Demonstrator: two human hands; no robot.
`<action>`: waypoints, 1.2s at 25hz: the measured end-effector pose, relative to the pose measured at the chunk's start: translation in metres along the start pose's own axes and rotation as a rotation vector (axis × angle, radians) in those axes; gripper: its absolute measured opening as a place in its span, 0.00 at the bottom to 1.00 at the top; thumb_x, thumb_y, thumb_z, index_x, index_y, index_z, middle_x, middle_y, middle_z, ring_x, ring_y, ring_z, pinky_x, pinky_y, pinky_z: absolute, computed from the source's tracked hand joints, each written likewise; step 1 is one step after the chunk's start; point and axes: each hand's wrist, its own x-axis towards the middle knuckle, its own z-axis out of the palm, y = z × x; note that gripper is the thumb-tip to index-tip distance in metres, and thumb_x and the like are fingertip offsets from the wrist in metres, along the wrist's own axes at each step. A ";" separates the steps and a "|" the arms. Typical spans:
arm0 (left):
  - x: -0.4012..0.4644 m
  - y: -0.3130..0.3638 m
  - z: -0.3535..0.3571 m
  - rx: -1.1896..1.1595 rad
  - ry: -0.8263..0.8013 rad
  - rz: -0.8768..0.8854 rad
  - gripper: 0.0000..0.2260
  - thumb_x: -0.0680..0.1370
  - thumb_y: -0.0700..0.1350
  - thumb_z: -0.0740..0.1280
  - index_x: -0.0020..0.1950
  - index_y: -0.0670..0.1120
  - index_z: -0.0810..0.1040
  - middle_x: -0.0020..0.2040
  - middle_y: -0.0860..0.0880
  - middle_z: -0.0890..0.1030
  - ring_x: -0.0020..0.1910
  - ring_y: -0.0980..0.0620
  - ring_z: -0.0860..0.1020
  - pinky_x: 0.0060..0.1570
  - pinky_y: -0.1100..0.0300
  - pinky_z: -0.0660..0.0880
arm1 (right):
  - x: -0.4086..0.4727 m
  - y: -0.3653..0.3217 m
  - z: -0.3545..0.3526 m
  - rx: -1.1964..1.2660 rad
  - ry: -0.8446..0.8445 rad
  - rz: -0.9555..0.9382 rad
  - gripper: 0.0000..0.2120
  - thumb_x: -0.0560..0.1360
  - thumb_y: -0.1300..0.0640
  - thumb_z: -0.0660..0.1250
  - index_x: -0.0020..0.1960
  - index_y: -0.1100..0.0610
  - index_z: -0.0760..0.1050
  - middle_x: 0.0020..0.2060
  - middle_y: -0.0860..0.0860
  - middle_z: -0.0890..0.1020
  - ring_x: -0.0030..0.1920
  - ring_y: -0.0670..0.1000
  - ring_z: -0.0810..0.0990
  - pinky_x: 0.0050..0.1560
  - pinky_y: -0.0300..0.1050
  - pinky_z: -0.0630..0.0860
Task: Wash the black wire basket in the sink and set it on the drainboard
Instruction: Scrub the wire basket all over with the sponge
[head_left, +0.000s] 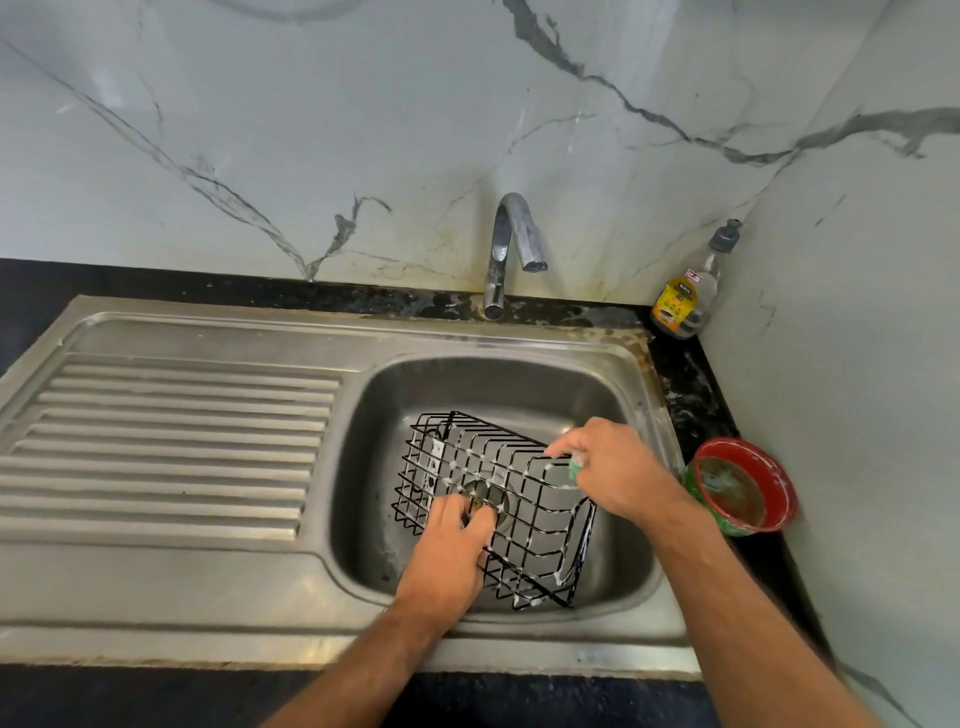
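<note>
Head view, hands (452, 551) scrubbing basket (524, 499), bottle label (675, 304) illegible

Black counter (691, 384): steel sink unit (208, 587) set in; soap bottle (685, 296), red tub (743, 486) at right.

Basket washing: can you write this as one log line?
phase: scrubbing | black wire basket: soapy, in sink | left hand: grips basket | right hand: holds green sponge | drainboard: not yet used

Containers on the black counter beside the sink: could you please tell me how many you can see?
2: a soap bottle stands in the back corner by the wall, and a red tub sits right of the sink.
</note>
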 end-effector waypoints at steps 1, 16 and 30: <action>0.000 0.000 0.000 0.001 0.009 -0.006 0.17 0.73 0.31 0.59 0.55 0.50 0.67 0.59 0.50 0.64 0.59 0.53 0.63 0.58 0.58 0.74 | -0.001 -0.003 0.001 -0.041 0.001 -0.017 0.20 0.78 0.66 0.61 0.59 0.47 0.83 0.54 0.47 0.76 0.41 0.42 0.75 0.39 0.32 0.71; 0.025 -0.023 -0.002 0.368 -0.253 -0.011 0.21 0.85 0.46 0.58 0.75 0.46 0.54 0.82 0.42 0.47 0.82 0.43 0.40 0.61 0.48 0.80 | -0.005 -0.025 0.053 -0.118 0.051 0.023 0.12 0.77 0.67 0.62 0.57 0.56 0.73 0.58 0.54 0.68 0.55 0.53 0.74 0.60 0.47 0.75; 0.024 -0.014 -0.009 -0.450 -0.153 -0.187 0.27 0.76 0.41 0.73 0.68 0.61 0.65 0.65 0.52 0.64 0.58 0.54 0.75 0.56 0.63 0.74 | -0.003 -0.006 0.059 -0.203 0.026 -0.004 0.11 0.78 0.64 0.64 0.59 0.57 0.73 0.58 0.55 0.69 0.57 0.51 0.72 0.64 0.47 0.75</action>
